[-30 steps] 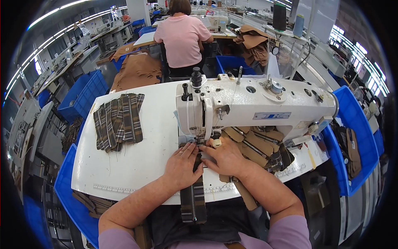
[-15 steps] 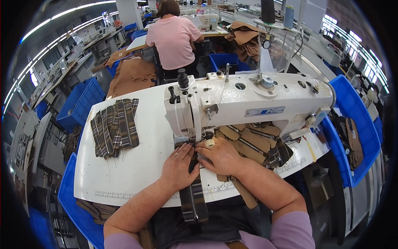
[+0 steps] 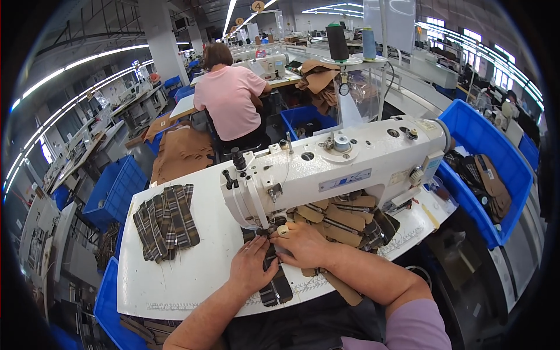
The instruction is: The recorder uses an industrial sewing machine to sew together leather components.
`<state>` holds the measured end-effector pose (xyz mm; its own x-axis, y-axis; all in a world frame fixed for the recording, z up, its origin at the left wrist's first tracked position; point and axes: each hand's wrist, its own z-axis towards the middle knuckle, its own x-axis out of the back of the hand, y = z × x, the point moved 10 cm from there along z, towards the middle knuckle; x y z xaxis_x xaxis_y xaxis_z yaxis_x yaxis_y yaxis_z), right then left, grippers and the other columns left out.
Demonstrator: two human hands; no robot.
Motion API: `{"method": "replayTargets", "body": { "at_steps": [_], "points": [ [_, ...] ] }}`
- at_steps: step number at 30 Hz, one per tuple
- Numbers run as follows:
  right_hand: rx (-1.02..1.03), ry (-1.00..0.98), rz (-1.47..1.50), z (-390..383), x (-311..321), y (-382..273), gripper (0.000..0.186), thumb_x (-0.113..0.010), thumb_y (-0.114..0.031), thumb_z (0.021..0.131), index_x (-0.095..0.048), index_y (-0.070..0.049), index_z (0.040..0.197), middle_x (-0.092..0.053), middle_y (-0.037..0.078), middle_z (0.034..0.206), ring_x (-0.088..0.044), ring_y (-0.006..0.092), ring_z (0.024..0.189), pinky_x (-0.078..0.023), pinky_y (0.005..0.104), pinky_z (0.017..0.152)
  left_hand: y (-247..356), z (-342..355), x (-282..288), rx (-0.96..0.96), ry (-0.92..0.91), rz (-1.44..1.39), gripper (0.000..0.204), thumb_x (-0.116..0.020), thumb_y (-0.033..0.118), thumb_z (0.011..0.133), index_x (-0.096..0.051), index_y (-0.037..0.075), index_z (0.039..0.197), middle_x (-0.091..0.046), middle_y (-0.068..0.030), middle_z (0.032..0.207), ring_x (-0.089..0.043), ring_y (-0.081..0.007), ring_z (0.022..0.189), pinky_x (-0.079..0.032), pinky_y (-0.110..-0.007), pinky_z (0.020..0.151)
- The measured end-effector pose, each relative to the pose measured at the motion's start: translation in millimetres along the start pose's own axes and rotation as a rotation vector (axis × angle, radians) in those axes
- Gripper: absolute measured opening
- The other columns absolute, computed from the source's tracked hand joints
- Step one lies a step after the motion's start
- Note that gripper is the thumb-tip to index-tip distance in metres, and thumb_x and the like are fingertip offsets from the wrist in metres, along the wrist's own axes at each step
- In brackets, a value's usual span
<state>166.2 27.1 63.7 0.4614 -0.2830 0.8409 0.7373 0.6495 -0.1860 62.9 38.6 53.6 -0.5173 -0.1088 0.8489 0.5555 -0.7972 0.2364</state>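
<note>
My left hand [image 3: 254, 265] lies on a dark plaid strip [image 3: 275, 289] under the white sewing machine [image 3: 350, 166], its fingers stretched toward the needle area. My right hand [image 3: 303, 245] rests beside it, fingers bent over the strip near the presser foot, thumb apart, a pale band on one finger. The needle point is hard to make out. Tan pieces with zippers [image 3: 341, 224] are piled right of the needle, under the machine arm. A stack of plaid pieces [image 3: 166, 224] lies on the left of the white table [image 3: 198, 280].
A co-worker in a pink top [image 3: 230, 102] sits ahead, beside brown pieces [image 3: 181, 151]. Blue bins stand at the right [image 3: 496, 233], left [image 3: 111, 186] and lower left [image 3: 108, 303]. Thread cones [image 3: 338, 44] stand above the machine on a stand.
The view has tilted up, so the bench appears lower. The plaid strip has moved toward the machine, its hanging end now nearer the table edge. My hands remain close to the needle.
</note>
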Motion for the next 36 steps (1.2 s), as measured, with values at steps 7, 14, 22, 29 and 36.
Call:
{"method": "replayTargets", "body": {
  "at_steps": [7, 14, 22, 29, 36],
  "points": [
    [-0.005, -0.009, 0.007, -1.1, -4.5, 3.2, 0.038, -0.073, -0.026, 0.080, -0.069, -0.005, 0.111, -0.069, 0.008, 0.106, -0.061, 0.0291, 0.100, -0.051, 0.0429, 0.083, 0.3, 2.0, 0.3, -0.009, -0.010, -0.005, 0.047, -0.075, 0.025, 0.081, -0.070, -0.006, 0.115, -0.067, -0.0231, 0.126, -0.064, -0.0385, 0.119, -0.051, -0.045, 0.104],
    [-0.008, -0.012, -0.002, -0.8, -6.1, 3.2, 0.036, -0.073, -0.025, 0.080, -0.069, -0.005, 0.110, -0.069, 0.008, 0.105, -0.061, 0.0285, 0.099, -0.051, 0.0429, 0.083, -12.5, 4.1, -1.8, 0.054, -0.038, -0.087, 0.032, -0.065, 0.018, 0.093, -0.070, -0.004, 0.117, -0.068, -0.0226, 0.124, -0.064, -0.0371, 0.119, -0.052, -0.043, 0.103],
    [-0.001, 0.058, 0.007, -3.4, 1.4, 1.1, 0.031, -0.070, -0.021, 0.078, -0.070, -0.004, 0.104, -0.066, 0.006, 0.093, -0.060, 0.0257, 0.099, -0.050, 0.0413, 0.081, -11.6, 2.4, -6.9, 0.068, -0.059, -0.111, 0.034, -0.064, 0.021, 0.095, -0.068, -0.005, 0.117, -0.067, -0.0212, 0.124, -0.062, -0.0371, 0.121, -0.051, -0.045, 0.102],
    [-0.030, -0.014, 0.019, -0.3, -6.0, 2.4, 0.035, -0.073, -0.024, 0.079, -0.071, -0.006, 0.109, -0.070, 0.008, 0.099, -0.062, 0.0285, 0.094, -0.052, 0.0427, 0.080, -16.9, 0.1, -6.5, 0.093, -0.057, -0.100, 0.034, -0.067, 0.016, 0.093, -0.066, -0.003, 0.121, -0.064, -0.0201, 0.129, -0.063, -0.0370, 0.119, -0.053, -0.043, 0.100],
    [0.010, 0.072, 0.028, 2.1, 9.3, -0.4, 0.024, -0.073, -0.020, 0.079, -0.072, -0.006, 0.098, -0.065, 0.007, 0.094, -0.060, 0.0275, 0.096, -0.050, 0.0420, 0.081, -28.7, 11.7, -7.9, 0.118, -0.006, -0.229, 0.034, -0.066, 0.013, 0.092, -0.065, -0.003, 0.122, -0.064, -0.0215, 0.129, -0.061, -0.0396, 0.119, -0.051, -0.044, 0.102]
  ]
}}
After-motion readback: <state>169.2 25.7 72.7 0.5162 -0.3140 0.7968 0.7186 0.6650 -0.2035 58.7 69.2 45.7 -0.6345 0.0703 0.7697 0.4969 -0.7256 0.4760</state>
